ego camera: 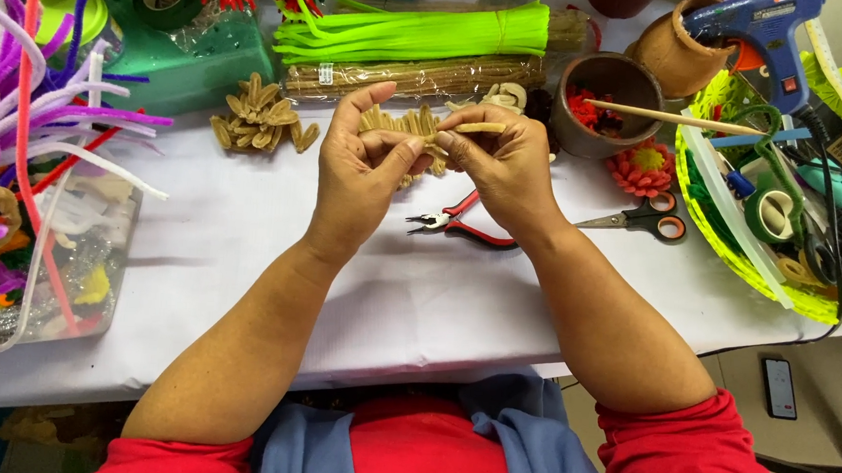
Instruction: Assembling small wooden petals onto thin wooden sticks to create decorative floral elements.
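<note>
Two hands [435, 164] pinch tan stem [476, 128] | brown cup [605, 102]: red bits [580, 108]

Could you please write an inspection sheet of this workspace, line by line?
Surface: white table, covered and crowded along its edges.
Job's things: tan pipe-cleaner piece, pinched between both hands above the table.
Clutter: tan loops, green stem bundle, red-handled pliers, scissors, brown cup, clear tub of coloured stems, yellow-green basket.
Grippers: left hand and right hand, both closed on the piece.
Cables: black cord running from the blue glue gun.
Surroundings: phone on the floor.
</note>
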